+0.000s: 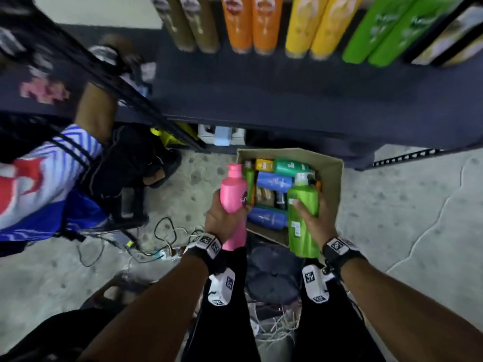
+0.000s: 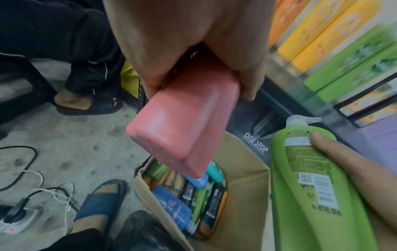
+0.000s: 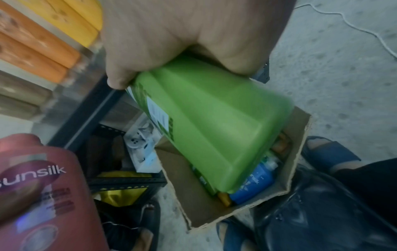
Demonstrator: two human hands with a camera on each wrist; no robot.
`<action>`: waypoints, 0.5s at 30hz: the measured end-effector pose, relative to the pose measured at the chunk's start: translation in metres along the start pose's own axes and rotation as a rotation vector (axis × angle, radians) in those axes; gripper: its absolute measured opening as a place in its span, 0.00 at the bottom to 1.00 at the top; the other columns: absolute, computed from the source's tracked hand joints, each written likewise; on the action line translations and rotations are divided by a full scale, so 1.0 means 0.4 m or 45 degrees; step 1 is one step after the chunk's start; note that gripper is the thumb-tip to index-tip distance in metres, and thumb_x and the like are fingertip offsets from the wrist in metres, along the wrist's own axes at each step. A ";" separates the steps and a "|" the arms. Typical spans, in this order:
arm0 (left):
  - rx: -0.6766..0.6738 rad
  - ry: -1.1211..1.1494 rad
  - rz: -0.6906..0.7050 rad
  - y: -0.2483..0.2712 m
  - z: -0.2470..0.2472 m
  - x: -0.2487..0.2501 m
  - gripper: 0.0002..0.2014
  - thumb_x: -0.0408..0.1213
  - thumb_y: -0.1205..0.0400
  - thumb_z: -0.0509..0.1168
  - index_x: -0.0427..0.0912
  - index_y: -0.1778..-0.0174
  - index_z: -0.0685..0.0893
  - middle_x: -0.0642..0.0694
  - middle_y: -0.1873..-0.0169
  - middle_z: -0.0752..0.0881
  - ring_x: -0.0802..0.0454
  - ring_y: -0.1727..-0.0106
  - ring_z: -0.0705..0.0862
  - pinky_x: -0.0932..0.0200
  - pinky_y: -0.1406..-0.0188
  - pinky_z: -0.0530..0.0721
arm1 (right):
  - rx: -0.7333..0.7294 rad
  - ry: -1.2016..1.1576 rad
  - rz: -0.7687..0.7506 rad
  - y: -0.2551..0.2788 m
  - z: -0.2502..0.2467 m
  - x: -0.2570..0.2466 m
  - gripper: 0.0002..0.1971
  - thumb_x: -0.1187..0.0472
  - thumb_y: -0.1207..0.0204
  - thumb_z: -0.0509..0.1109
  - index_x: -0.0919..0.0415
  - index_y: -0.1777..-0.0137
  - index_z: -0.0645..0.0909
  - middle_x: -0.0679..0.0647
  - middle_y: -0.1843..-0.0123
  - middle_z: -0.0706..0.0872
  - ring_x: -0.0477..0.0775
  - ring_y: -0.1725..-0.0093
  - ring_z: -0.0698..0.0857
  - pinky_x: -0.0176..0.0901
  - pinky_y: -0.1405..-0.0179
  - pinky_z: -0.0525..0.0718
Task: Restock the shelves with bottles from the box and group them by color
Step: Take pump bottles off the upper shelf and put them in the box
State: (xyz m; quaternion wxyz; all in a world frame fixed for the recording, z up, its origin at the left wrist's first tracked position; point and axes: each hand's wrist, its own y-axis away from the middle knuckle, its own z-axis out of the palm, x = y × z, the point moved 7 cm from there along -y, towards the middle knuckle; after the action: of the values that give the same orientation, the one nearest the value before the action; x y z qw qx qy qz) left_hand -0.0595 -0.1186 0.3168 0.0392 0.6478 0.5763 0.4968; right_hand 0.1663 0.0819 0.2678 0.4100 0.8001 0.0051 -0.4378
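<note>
My left hand point(image 1: 222, 218) grips a pink pump bottle point(image 1: 234, 202) around its middle, above the near left edge of the cardboard box point(image 1: 332, 178). The pink bottle point(image 2: 182, 122) points base-first at the left wrist camera. My right hand point(image 1: 313, 220) grips a green pump bottle point(image 1: 303, 218) over the box's near right side; its base point(image 3: 214, 129) fills the right wrist view. Several blue, green, yellow and dark bottles point(image 1: 271, 184) lie in the box. On the dark shelf point(image 1: 261, 100) stand brown, orange point(image 1: 252, 22), yellow point(image 1: 313, 24) and green bottles point(image 1: 381, 30), paired by colour.
Another person point(image 1: 52, 178) in a striped top and dark trousers stands at the left against the shelving frame. Cables and a power strip point(image 1: 156, 246) lie on the concrete floor left of my legs. A dark bag point(image 1: 271, 273) sits between my feet, just before the box.
</note>
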 end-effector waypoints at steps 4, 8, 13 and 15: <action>0.036 0.047 0.058 0.081 -0.095 0.074 0.33 0.50 0.27 0.81 0.55 0.29 0.74 0.58 0.56 0.85 0.54 0.58 0.86 0.65 0.64 0.81 | 0.048 -0.048 -0.034 0.081 -0.004 -0.114 0.47 0.18 0.44 0.77 0.35 0.24 0.75 0.43 0.41 0.91 0.48 0.43 0.91 0.58 0.36 0.88; 0.086 0.136 0.151 0.136 -0.159 0.142 0.31 0.48 0.26 0.81 0.54 0.29 0.75 0.51 0.51 0.88 0.50 0.53 0.89 0.58 0.59 0.86 | 0.052 -0.102 -0.206 0.146 0.009 -0.239 0.43 0.23 0.39 0.79 0.36 0.24 0.75 0.40 0.39 0.91 0.45 0.41 0.90 0.54 0.37 0.88; 0.141 0.221 0.292 0.191 -0.231 0.258 0.32 0.52 0.28 0.82 0.57 0.31 0.75 0.53 0.50 0.87 0.52 0.52 0.88 0.55 0.55 0.86 | 0.008 -0.134 -0.431 0.221 0.010 -0.412 0.41 0.26 0.35 0.79 0.25 0.22 0.68 0.30 0.40 0.89 0.37 0.41 0.90 0.45 0.39 0.86; 0.171 0.251 0.352 0.212 -0.260 0.310 0.34 0.53 0.29 0.82 0.56 0.31 0.74 0.52 0.49 0.87 0.50 0.50 0.88 0.52 0.51 0.87 | -0.028 -0.133 -0.555 0.255 0.006 -0.492 0.41 0.29 0.32 0.79 0.24 0.20 0.66 0.32 0.35 0.88 0.38 0.38 0.88 0.40 0.39 0.84</action>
State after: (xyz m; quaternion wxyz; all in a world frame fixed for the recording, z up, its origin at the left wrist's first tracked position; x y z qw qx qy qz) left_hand -0.0907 -0.1037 0.4964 -0.1296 0.6701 0.5146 0.5191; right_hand 0.0808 0.0817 0.4723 0.3140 0.7518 0.1612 -0.5570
